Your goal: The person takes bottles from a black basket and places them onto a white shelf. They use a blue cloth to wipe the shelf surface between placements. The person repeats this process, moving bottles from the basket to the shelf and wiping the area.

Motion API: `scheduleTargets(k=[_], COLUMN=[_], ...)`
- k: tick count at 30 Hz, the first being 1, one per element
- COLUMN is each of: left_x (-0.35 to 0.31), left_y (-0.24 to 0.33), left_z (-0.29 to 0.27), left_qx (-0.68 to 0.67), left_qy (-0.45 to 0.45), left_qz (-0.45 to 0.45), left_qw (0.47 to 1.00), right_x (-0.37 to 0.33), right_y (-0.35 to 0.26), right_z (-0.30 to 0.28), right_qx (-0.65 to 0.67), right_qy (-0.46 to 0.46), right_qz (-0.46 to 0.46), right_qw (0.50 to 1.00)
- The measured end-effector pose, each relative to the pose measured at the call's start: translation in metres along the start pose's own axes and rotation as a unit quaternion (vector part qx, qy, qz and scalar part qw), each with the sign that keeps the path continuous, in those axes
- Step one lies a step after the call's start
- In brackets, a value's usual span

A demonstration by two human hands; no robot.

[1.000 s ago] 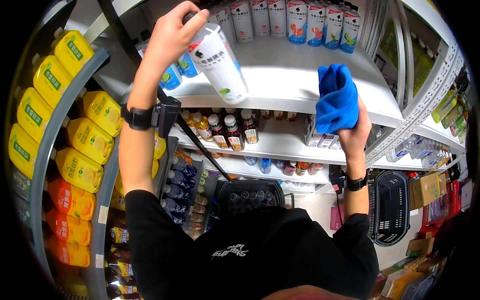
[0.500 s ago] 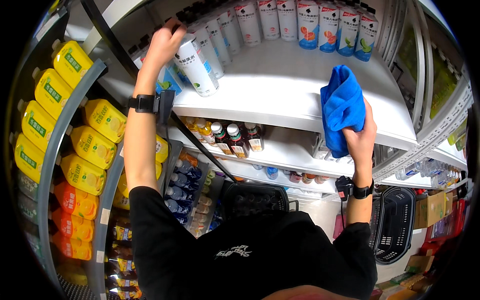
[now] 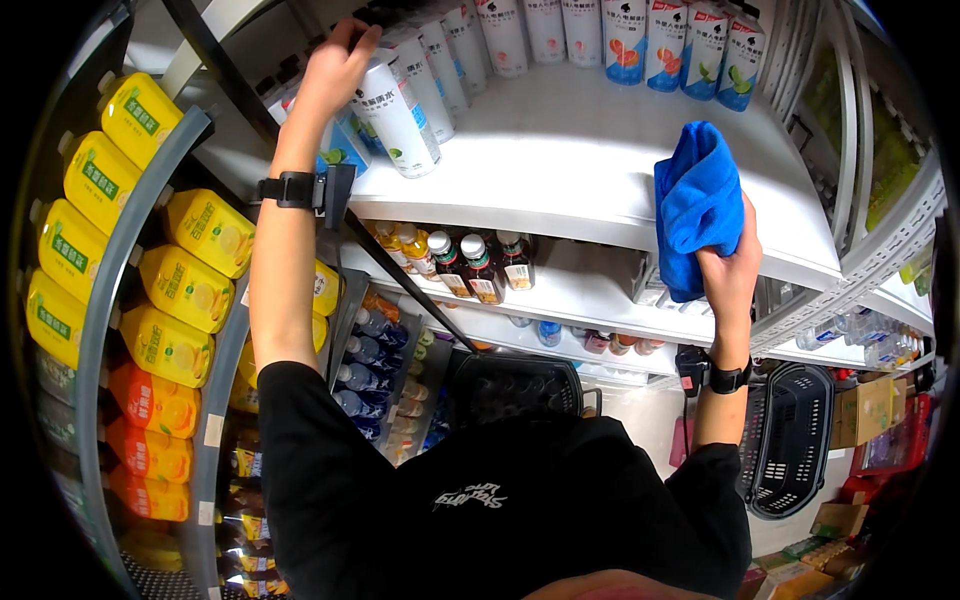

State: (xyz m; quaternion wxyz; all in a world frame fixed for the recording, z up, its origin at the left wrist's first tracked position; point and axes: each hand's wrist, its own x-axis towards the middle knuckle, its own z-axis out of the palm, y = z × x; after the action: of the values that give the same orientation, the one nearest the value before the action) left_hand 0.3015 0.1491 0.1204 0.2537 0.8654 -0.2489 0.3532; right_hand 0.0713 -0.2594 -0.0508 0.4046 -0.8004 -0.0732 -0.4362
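My left hand (image 3: 340, 68) is closed around the top of a white drink bottle (image 3: 404, 130) with a small green fruit picture. It stands slightly tilted near the left front edge of the white shelf (image 3: 560, 165), and its cap is hidden by my fingers. Close beside it are more white bottles (image 3: 437, 85) and a blue-and-white bottle (image 3: 343, 146). In my right hand (image 3: 735, 255) is a bunched blue cloth (image 3: 698, 195), held up in front of the shelf's right part.
Blue-and-white bottles (image 3: 663, 50) line the shelf's back right. Dark bottles with white caps (image 3: 482, 270) stand one level lower. Yellow jugs (image 3: 178, 280) fill a rack at left. Black baskets (image 3: 790, 440) sit on the floor, and a dark pole (image 3: 400, 285) slants past the left shelf end.
The view has shifted a little, so the shelf sits slightly higher in it. Both hands keep their hold; the bottle and the cloth have barely moved.
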Motion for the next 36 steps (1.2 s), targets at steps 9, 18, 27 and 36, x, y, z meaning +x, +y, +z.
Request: scheduleTargets(k=[9,18,27,36], left_x=[-0.051,-0.259,-0.531,-0.723], left_y=[0.002,0.009,-0.03,-0.038], left_z=[-0.026,-0.014,0.141,0.292], left_qx=[-0.084,-0.324,-0.217,-0.141], left_qy=[0.165,0.052,-0.309,-0.591], left_qz=[0.055,-0.006,-0.345,-0.287], left_qw=[0.981,0.944,0.86,0.74], right_x=[-0.021,-0.149,-0.288,-0.422], right_y=[-0.008,-0.046,-0.001,0.055], right_z=[-0.004,0.017,0.055,0.041], right_qx=[0.0,-0.063,-0.059,-0.031], right_qy=[0.029,-0.144,-0.339,-0.309], right_qz=[-0.024,-0.002,0.139,0.34], right_qw=[0.999,0.988,0.929,0.888])
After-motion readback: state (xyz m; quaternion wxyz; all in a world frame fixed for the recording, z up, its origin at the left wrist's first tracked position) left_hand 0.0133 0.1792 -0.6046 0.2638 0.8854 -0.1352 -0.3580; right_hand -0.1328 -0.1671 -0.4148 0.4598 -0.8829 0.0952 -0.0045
